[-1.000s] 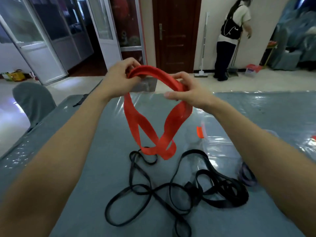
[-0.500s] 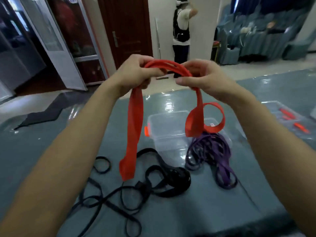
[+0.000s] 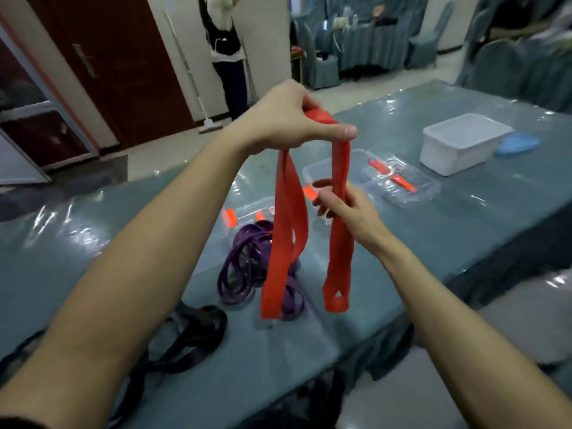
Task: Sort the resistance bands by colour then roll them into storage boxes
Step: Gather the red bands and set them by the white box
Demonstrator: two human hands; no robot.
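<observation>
Left hand point(image 3: 288, 119): I hold it high over the bench point(image 3: 464, 230). My fingers are curled round the folded top of the red band point(image 3: 281, 243), and my thumb lies stretched along the fold.
Right hand point(image 3: 343, 209): it is lower, with the fingers closed round the right strand of the red band, about halfway down.
Red band: it hangs from my left hand in long loops. I cannot tell if the lower ends touch the bench.
Purple bands point(image 3: 238, 267): a loose heap on the bench, behind the left loop.
Black bands point(image 3: 198, 323): tangled, nearer to me, partly hidden under my left arm.
Clear box point(image 3: 411, 190): beyond my right hand, with orange clips.
White box point(image 3: 461, 144): further right, well apart from the bands.
</observation>
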